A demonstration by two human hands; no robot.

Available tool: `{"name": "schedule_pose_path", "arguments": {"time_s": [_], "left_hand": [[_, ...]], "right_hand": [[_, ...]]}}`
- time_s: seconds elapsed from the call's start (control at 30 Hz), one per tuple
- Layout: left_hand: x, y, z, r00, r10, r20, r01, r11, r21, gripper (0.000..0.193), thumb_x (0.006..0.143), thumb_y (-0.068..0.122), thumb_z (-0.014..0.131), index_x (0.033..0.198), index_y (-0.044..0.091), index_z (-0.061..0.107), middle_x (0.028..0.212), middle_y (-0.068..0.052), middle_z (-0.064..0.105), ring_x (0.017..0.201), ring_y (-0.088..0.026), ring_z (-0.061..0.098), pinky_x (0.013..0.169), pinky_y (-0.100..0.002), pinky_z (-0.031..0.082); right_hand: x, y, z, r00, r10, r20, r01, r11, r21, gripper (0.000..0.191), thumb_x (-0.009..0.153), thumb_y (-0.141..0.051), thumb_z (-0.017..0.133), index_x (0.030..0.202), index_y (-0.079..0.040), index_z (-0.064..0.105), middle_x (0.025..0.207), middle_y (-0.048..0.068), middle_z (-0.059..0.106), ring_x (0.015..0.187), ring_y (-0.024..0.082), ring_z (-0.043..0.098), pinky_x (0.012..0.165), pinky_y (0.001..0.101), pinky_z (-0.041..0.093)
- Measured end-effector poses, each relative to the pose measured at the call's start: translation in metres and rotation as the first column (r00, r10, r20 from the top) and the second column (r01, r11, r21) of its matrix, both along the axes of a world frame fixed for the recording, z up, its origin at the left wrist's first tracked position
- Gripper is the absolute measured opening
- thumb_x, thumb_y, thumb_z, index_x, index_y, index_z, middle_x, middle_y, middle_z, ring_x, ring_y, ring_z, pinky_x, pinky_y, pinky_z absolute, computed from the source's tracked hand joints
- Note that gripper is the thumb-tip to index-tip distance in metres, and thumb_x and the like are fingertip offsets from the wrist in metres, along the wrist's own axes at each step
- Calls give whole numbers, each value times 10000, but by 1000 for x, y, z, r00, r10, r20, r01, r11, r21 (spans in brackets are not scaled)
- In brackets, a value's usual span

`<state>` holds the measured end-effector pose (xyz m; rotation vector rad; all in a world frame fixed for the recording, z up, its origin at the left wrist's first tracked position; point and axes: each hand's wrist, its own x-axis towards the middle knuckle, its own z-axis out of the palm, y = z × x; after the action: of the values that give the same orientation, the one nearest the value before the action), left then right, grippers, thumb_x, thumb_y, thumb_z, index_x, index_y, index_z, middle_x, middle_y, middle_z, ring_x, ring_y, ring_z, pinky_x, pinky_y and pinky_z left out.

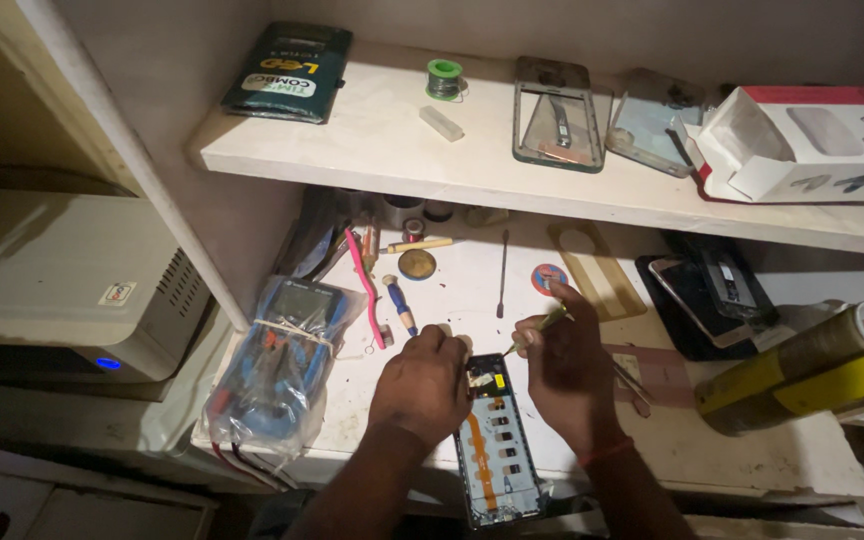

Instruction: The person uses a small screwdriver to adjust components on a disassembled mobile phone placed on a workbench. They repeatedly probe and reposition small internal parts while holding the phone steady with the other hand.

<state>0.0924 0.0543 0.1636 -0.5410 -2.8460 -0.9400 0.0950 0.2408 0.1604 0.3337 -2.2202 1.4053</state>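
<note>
The opened dark phone chassis with orange flex strip (493, 445) runs twelve-to-six between both hands. The left hand (422, 385) presses its top edge, fingers curled; the right hand (569, 372) pinches slim tweezers (537, 328) aimed at eight o'clock.

A small phone-repair workshop: a stained white bench (752, 455) with an opened phone (492, 440), a bagged multimeter (282, 360), hand tools (392, 290), and a shelf (382, 140) holding phone frames (552, 112) and solder (443, 78).
</note>
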Motion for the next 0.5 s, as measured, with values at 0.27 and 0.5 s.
{"name": "schedule_pose_path", "arguments": {"time_s": [0.27,0.5], "left_hand": [[0,-1,1,1000,1,17,-1,1000,-12,343,853,123,671,1191,64,670,1116,-130,629,1103,-295,623,952,-406,500],[-1,0,2,1000,2,7,-2,1000,-23,356,837,126,685,1185,55,666,1126,-139,623,1095,-303,620,940,-411,501]], "right_hand": [[-1,0,3,998,3,55,-3,1000,5,599,968,-27,620,1494,-98,342,974,88,747,946,133,742,840,284,594],[-2,0,4,999,-12,49,10,999,34,596,967,-50,621,1493,-93,343,968,73,749,943,135,750,823,283,599]]}}
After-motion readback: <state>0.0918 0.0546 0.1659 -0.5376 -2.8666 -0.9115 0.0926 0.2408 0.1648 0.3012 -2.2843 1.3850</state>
